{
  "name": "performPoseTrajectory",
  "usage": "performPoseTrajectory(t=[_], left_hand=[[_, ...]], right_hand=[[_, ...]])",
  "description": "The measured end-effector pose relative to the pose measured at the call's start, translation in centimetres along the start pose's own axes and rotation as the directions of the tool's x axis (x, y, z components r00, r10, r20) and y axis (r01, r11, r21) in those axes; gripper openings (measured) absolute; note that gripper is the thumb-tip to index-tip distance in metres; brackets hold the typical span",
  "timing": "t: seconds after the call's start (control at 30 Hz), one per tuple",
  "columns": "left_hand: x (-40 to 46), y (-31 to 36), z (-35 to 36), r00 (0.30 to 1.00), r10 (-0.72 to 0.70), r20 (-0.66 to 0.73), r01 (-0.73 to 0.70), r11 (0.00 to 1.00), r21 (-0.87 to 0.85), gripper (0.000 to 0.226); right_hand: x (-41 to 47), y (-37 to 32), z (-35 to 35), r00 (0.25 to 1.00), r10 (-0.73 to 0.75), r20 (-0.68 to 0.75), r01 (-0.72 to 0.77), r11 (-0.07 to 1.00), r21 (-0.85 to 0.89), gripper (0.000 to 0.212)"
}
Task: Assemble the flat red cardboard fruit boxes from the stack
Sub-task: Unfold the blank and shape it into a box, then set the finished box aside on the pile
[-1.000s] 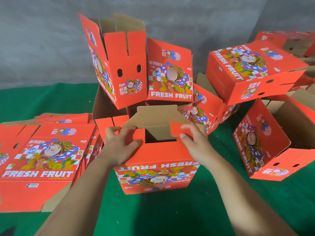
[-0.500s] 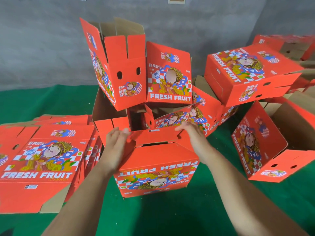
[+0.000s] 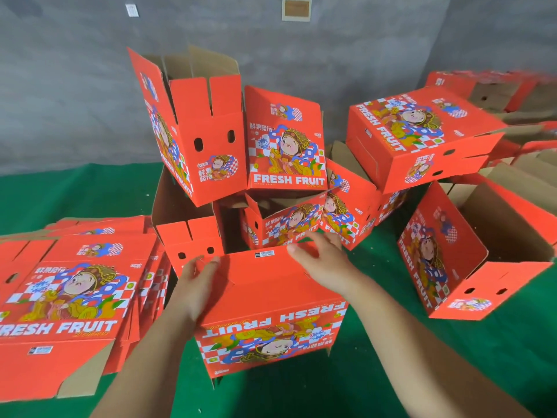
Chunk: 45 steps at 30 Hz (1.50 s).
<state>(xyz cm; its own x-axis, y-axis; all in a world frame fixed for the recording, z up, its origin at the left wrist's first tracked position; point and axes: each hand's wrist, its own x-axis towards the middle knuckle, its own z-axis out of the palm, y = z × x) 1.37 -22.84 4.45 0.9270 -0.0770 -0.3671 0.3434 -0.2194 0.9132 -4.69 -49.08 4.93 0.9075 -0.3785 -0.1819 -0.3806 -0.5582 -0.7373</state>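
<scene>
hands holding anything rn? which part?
No grip. Both hands lie flat with straight fingers on the closed top flaps of the box: left hand at its left edge, right hand near the far edge.

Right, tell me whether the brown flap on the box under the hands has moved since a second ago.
Yes. It stood upright then; now it is folded down, closing the top of the box under the left hand and right hand, judged against the flat stack.

We saw a green felt-like covering spread over the floor, running back to a rough grey concrete wall. High on that wall sat a small white plate and, further right, a pale-framed brown panel; we could not tell what either was.
</scene>
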Motion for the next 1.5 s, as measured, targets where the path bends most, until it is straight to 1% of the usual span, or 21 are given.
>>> performPoseTrajectory(t=[0.03, 0.1, 0.2, 0.27, 0.3, 0.33, 0.4, 0.47, 0.53, 0.6, 0.7, 0.77, 0.87, 0.93, 1.03, 1.07, 1.13, 1.27, 1.4, 1.43, 1.5], left_hand=[[-0.4, 0.3, 0.0, 0.999, -0.05, -0.018, 0.049, 0.997, -0.06, 0.052], [-0.8, 0.5, 0.2, 0.993, -0.063, -0.099, 0.052, 0.992, -0.11, 0.031], [-1.5, 0.7, 0.4, 0.985, -0.032, -0.168, -0.007, 0.974, -0.228, 0.023], [-2.2, 0.7, 0.8, 0.993, -0.021, -0.12, -0.023, 0.937, -0.349, 0.012], [-2.6, 0.6, 1.1, 0.995, 0.009, -0.097, -0.045, 0.926, -0.376, 0.005], [-2.9, 0.5, 1.4, 0.995, 0.058, -0.082, -0.085, 0.919, -0.384, 0.008], [-3.0, -0.1, 1.7, 0.985, 0.164, -0.06, -0.174, 0.883, -0.435, 0.021], [-3.0, -0.8, 1.6, 0.969, 0.245, -0.025, -0.223, 0.834, -0.505, 0.041], [-3.1, -1.8, 1.5, 0.953, 0.303, 0.013, -0.248, 0.803, -0.541, 0.057], [-3.1, -2.9, 1.5, 0.933, 0.356, 0.06, -0.272, 0.801, -0.533, 0.068], [-2.9, -4.5, 1.2, 0.912, 0.382, 0.149, -0.255, 0.813, -0.524, 0.068], [-2.5, -5.3, 0.8, 0.908, 0.339, 0.247, -0.185, 0.852, -0.49, 0.07], [-2.3, -6.4, 1.6, 0.898, 0.183, 0.4, -0.058, 0.951, -0.304, 0.071], [-2.3, -6.9, 2.6, 0.906, 0.12, 0.406, -0.033, 0.976, -0.215, 0.066], [-2.2, -6.5, 3.6, 0.898, 0.156, 0.412, -0.092, 0.981, -0.172, 0.054], [-2.1, -6.1, 3.8, 0.885, 0.188, 0.427, -0.128, 0.978, -0.167, 0.052], [-1.8, -5.4, 4.5, 0.866, 0.245, 0.435, -0.193, 0.968, -0.162, 0.054], [-1.9, -4.0, 6.3, 0.88, 0.334, 0.338, -0.325, 0.942, -0.083, 0.056], [-1.9, -3.5, 8.0, 0.907, 0.346, 0.239, -0.369, 0.927, 0.058, 0.039], [-2.1, -3.4, 8.4, 0.906, 0.343, 0.248, -0.371, 0.926, 0.071, 0.041], [-2.7, -3.2, 9.2, 0.873, 0.333, 0.356, -0.369, 0.929, 0.035, 0.043]], right_hand=[[0.0, -0.2, -0.4, 0.998, 0.06, -0.021, -0.057, 0.988, 0.143, 0.088], [-0.8, -0.6, -1.6, 0.981, 0.191, 0.016, -0.181, 0.894, 0.41, 0.071], [-0.7, -1.3, -4.1, 0.954, 0.25, 0.164, -0.288, 0.622, 0.728, 0.053], [-0.4, -0.9, -5.6, 0.968, 0.2, 0.15, -0.237, 0.543, 0.805, 0.05], [-0.4, -0.6, -6.2, 0.964, 0.212, 0.162, -0.25, 0.509, 0.824, 0.048], [-0.4, -0.5, -6.6, 0.949, 0.259, 0.18, -0.294, 0.523, 0.8, 0.043], [-1.6, 0.9, -6.5, 0.895, 0.31, 0.32, -0.443, 0.535, 0.72, 0.043], [-3.2, 3.0, -6.5, 0.84, 0.233, 0.491, -0.542, 0.407, 0.735, 0.057], [-3.6, 5.2, -6.3, 0.806, 0.237, 0.543, -0.592, 0.308, 0.744, 0.058], [-3.9, 6.5, -5.7, 0.806, 0.247, 0.538, -0.592, 0.328, 0.736, 0.07], [-4.2, 8.0, -4.8, 0.777, 0.232, 0.585, -0.629, 0.323, 0.707, 0.078], [-4.8, 9.1, -4.4, 0.774, 0.246, 0.583, -0.632, 0.353, 0.691, 0.08], [-6.1, 10.6, -3.2, 0.823, 0.233, 0.518, -0.567, 0.386, 0.727, 0.071], [-7.0, 11.7, -2.5, 0.87, 0.186, 0.457, -0.492, 0.388, 0.779, 0.067], [-7.8, 12.7, -2.6, 0.901, 0.146, 0.409, -0.434, 0.328, 0.839, 0.078], [-7.8, 12.9, -2.7, 0.914, 0.128, 0.386, -0.406, 0.352, 0.844, 0.088], [-7.6, 13.3, -3.1, 0.942, 0.115, 0.317, -0.332, 0.47, 0.818, 0.109], [-6.5, 14.3, -3.1, 0.979, 0.117, 0.168, -0.205, 0.528, 0.824, 0.114], [-5.9, 14.7, -2.6, 0.992, 0.124, -0.022, -0.054, 0.578, 0.814, 0.118], [-5.9, 14.8, -2.5, 0.99, 0.118, -0.072, -0.014, 0.604, 0.797, 0.122], [-5.8, 15.1, -2.3, 0.978, 0.094, -0.186, 0.076, 0.669, 0.74, 0.125]])
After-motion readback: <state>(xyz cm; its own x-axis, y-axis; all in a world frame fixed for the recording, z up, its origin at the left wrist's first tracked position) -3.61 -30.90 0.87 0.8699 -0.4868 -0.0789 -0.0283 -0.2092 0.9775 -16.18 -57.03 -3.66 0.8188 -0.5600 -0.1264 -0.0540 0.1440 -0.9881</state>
